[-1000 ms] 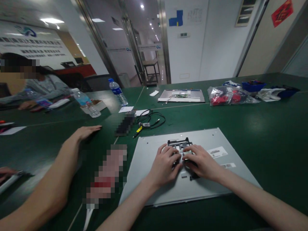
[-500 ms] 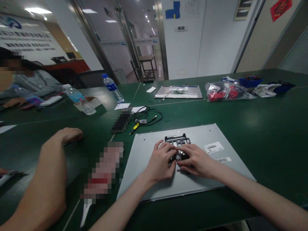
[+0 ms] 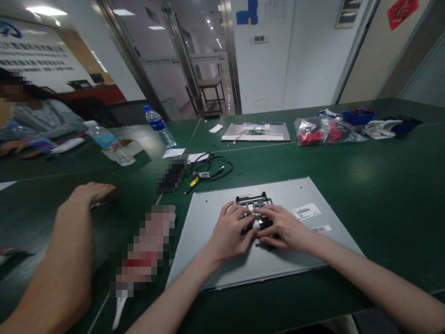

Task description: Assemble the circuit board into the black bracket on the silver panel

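Observation:
A grey metal panel (image 3: 313, 241) lies flat on the green table (image 3: 389, 185) in front of me. A black plastic bracket (image 3: 251, 201) sits at its middle. My left hand (image 3: 229, 232) and my right hand (image 3: 283, 227) meet over the bracket's near side, fingers curled and pressed onto a small black part there. What the fingertips pinch is hidden under them.
A co-worker's forearm and hand (image 3: 86, 195) rest on the table at my left. A black cable coil (image 3: 208, 168), water bottles (image 3: 158, 125), a second panel (image 3: 257, 132), a plastic bag of red parts (image 3: 323, 131) and a blue bin (image 3: 358, 116) lie farther back. Another person sits far left.
My two hands have stayed on the bracket, fingers shifting slightly closer together. The co-worker's hand at left drew back toward me and curled. The view dipped a little.

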`<control>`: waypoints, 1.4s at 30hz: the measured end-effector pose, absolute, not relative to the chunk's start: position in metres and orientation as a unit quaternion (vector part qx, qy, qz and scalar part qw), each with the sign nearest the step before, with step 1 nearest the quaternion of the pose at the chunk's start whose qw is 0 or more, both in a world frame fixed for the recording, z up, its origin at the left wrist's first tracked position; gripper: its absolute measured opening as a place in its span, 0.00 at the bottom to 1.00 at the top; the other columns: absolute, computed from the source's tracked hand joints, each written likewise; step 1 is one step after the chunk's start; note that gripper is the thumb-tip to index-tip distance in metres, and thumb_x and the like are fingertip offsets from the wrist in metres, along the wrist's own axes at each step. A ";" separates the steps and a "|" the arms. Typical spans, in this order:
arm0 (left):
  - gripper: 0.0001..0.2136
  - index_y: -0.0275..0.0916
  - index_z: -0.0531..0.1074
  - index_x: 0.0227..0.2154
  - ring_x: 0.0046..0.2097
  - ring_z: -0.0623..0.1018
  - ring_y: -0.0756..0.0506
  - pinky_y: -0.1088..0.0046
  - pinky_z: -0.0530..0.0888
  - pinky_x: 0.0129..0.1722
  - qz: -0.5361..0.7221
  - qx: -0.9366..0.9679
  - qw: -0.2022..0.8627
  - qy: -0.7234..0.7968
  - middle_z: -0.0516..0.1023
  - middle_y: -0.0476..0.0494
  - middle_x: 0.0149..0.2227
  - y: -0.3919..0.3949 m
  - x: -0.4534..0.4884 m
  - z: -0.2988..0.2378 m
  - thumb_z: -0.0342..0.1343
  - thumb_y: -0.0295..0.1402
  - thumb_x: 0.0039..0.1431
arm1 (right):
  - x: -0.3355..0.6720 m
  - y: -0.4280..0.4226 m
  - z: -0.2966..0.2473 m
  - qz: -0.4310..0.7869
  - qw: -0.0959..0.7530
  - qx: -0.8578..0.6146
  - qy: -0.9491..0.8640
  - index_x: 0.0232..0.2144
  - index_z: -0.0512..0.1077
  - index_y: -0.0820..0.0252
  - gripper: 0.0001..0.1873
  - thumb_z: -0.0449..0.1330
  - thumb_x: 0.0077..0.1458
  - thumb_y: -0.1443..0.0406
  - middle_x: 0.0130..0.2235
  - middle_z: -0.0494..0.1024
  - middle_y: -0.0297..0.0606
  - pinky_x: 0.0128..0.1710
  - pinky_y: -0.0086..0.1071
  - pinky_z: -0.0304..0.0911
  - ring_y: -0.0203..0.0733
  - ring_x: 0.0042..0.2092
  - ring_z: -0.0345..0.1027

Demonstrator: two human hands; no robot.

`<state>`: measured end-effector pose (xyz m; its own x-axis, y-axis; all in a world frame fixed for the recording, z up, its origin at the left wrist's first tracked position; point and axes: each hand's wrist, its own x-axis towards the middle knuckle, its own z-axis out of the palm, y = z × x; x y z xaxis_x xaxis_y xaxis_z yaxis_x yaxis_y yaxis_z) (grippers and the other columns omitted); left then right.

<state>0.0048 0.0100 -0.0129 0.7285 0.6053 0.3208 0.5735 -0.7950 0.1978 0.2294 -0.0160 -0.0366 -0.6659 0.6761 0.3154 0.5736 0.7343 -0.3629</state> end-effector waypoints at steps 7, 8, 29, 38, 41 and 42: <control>0.07 0.42 0.75 0.41 0.48 0.73 0.41 0.48 0.61 0.59 0.184 0.927 0.030 0.324 0.76 0.43 0.46 0.011 0.004 -0.016 0.56 0.33 0.60 | 0.233 -0.016 -0.026 0.115 0.206 -0.333 -0.913 0.44 0.80 0.46 0.11 0.59 0.63 0.57 0.64 0.63 0.39 0.59 0.49 0.57 0.52 0.61 0.57; 0.08 0.42 0.75 0.42 0.48 0.73 0.41 0.48 0.61 0.60 0.184 0.928 0.029 0.323 0.76 0.44 0.46 0.011 0.004 -0.016 0.56 0.33 0.61 | 0.233 -0.016 -0.024 0.117 0.203 -0.332 -0.914 0.44 0.80 0.46 0.11 0.59 0.63 0.57 0.64 0.63 0.39 0.58 0.49 0.58 0.52 0.61 0.57; 0.08 0.45 0.77 0.40 0.46 0.75 0.43 0.54 0.62 0.57 0.192 0.941 -0.015 0.278 0.80 0.49 0.42 0.011 0.006 -0.021 0.52 0.32 0.66 | 0.235 -0.018 -0.021 0.134 0.187 -0.337 -0.913 0.44 0.79 0.46 0.11 0.59 0.63 0.59 0.63 0.63 0.40 0.61 0.50 0.54 0.50 0.63 0.55; 0.09 0.45 0.76 0.43 0.50 0.74 0.42 0.54 0.59 0.59 0.173 0.944 -0.006 0.281 0.81 0.49 0.44 0.011 0.006 -0.021 0.51 0.33 0.67 | 0.237 -0.017 -0.019 0.138 0.184 -0.329 -0.916 0.44 0.79 0.46 0.11 0.58 0.64 0.58 0.63 0.64 0.42 0.61 0.50 0.54 0.51 0.63 0.55; 0.09 0.45 0.76 0.42 0.51 0.74 0.42 0.54 0.59 0.59 0.168 0.944 0.000 0.285 0.81 0.49 0.45 0.010 0.007 -0.018 0.50 0.33 0.67 | 0.238 -0.017 -0.018 0.136 0.184 -0.322 -0.919 0.43 0.80 0.46 0.11 0.59 0.63 0.59 0.64 0.63 0.42 0.60 0.51 0.55 0.52 0.63 0.55; 0.09 0.45 0.76 0.42 0.51 0.74 0.42 0.53 0.59 0.60 0.166 0.944 0.002 0.286 0.81 0.49 0.45 0.010 0.007 -0.017 0.50 0.33 0.67 | 0.239 -0.016 -0.018 0.134 0.187 -0.321 -0.919 0.43 0.80 0.47 0.10 0.59 0.63 0.59 0.64 0.63 0.42 0.60 0.51 0.55 0.52 0.63 0.56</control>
<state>0.0067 0.0099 -0.0171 0.7815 0.5401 0.3123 0.5389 -0.8366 0.0986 0.2385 -0.0163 -0.0183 -0.7247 0.6393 0.2571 0.5394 0.7585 -0.3658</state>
